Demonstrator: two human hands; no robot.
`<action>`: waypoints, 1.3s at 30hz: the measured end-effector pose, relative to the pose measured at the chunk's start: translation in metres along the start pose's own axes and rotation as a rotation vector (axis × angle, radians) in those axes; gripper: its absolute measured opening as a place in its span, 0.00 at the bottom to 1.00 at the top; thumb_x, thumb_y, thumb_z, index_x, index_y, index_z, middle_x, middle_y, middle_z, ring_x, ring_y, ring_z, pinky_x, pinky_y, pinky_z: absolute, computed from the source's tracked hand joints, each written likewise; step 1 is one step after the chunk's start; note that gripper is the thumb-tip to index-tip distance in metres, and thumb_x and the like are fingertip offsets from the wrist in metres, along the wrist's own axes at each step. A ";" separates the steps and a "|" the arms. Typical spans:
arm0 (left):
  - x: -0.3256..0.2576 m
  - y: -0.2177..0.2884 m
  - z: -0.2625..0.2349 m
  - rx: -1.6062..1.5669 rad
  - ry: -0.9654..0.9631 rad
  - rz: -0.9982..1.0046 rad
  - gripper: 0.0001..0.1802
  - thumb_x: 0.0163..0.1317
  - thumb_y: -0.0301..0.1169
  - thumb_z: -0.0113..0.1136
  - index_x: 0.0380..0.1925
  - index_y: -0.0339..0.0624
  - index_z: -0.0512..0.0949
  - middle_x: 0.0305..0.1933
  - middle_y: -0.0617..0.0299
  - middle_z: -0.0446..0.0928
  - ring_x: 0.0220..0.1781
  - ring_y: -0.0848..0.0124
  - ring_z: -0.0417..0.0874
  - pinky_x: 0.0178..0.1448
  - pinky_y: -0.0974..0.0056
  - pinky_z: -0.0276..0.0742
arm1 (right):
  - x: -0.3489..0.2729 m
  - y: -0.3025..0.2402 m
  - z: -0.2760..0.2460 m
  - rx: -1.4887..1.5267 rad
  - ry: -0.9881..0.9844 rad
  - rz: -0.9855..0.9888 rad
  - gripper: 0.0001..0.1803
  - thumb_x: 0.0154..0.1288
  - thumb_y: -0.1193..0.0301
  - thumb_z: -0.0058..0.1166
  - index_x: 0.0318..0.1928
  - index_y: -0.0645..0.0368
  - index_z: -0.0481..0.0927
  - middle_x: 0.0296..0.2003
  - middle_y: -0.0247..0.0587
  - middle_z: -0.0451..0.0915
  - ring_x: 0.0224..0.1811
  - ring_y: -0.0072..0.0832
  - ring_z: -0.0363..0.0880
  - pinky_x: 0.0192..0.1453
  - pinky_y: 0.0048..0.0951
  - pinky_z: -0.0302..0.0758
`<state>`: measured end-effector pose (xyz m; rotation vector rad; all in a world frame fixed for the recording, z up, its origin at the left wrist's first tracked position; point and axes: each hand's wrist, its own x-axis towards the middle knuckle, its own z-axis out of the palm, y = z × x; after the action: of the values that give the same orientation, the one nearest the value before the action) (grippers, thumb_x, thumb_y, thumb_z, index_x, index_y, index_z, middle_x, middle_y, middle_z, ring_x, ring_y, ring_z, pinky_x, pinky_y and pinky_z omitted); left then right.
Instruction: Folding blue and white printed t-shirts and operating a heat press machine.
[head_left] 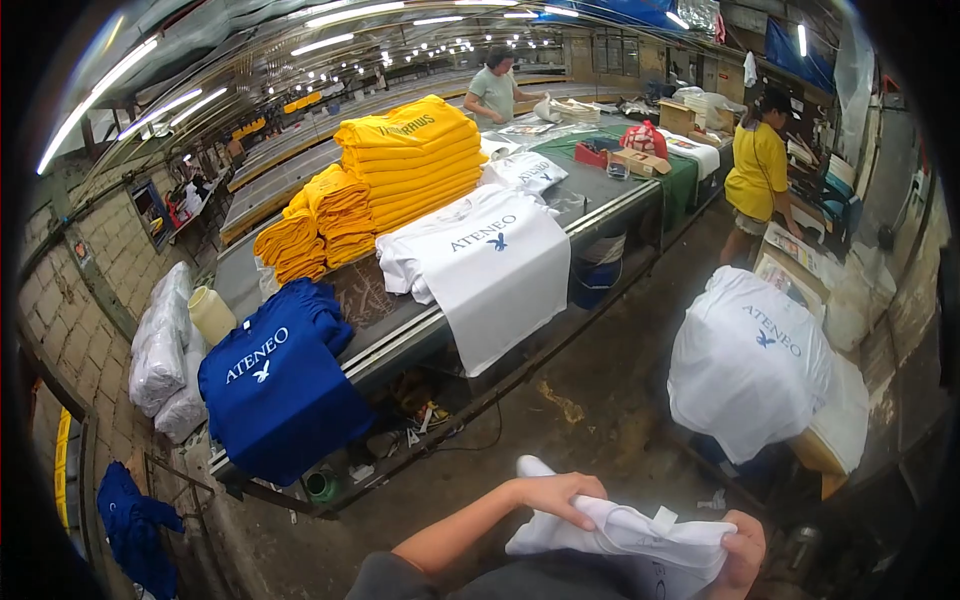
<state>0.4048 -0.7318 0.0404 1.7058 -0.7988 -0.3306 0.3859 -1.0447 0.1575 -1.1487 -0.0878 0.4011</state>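
Observation:
Close to my body I hold a white T-shirt with dark print partly showing and a small white tag at its collar. My left hand grips the shirt's left part, thumb on top of the cloth. My right hand is closed round its right edge. Ahead, a printed white T-shirt hangs over the front edge of the long table. To its left a navy T-shirt with white print drapes over the same edge. On the right, another printed white T-shirt covers a stand.
Folded yellow shirts are stacked on the table. Plastic-wrapped bundles lean by the left wall. A person in yellow stands at the right, and another person behind the table. A blue bucket sits under the table.

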 end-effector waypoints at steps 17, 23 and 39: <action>0.156 -0.066 -0.237 -0.302 -0.099 -0.432 0.20 0.62 0.46 0.57 0.31 0.38 0.72 0.29 0.72 0.67 0.36 0.81 0.65 0.40 0.71 0.62 | 0.330 -0.041 -0.046 0.060 -0.148 -0.070 0.10 0.48 0.70 0.50 0.25 0.66 0.73 0.24 0.46 0.79 0.23 0.29 0.77 0.30 0.25 0.73; 0.182 -0.103 -0.291 -0.253 0.138 -0.425 0.16 0.60 0.42 0.61 0.32 0.40 0.72 0.30 0.72 0.68 0.36 0.82 0.66 0.40 0.73 0.62 | 0.421 -0.073 -0.037 0.045 -0.159 0.014 0.06 0.50 0.73 0.50 0.24 0.64 0.72 0.21 0.38 0.76 0.21 0.21 0.71 0.28 0.19 0.66; 0.305 -0.161 -0.535 -0.424 0.029 -0.223 0.16 0.57 0.38 0.63 0.36 0.37 0.75 0.30 0.70 0.72 0.36 0.82 0.70 0.40 0.73 0.67 | 0.693 -0.164 0.032 0.049 0.081 -0.301 0.06 0.53 0.72 0.46 0.25 0.61 0.68 0.21 0.38 0.73 0.25 0.25 0.75 0.32 0.23 0.73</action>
<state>1.0008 -0.5185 0.1044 1.3939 -0.4745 -0.5834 1.0621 -0.8288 0.2243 -1.0823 -0.1771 0.0893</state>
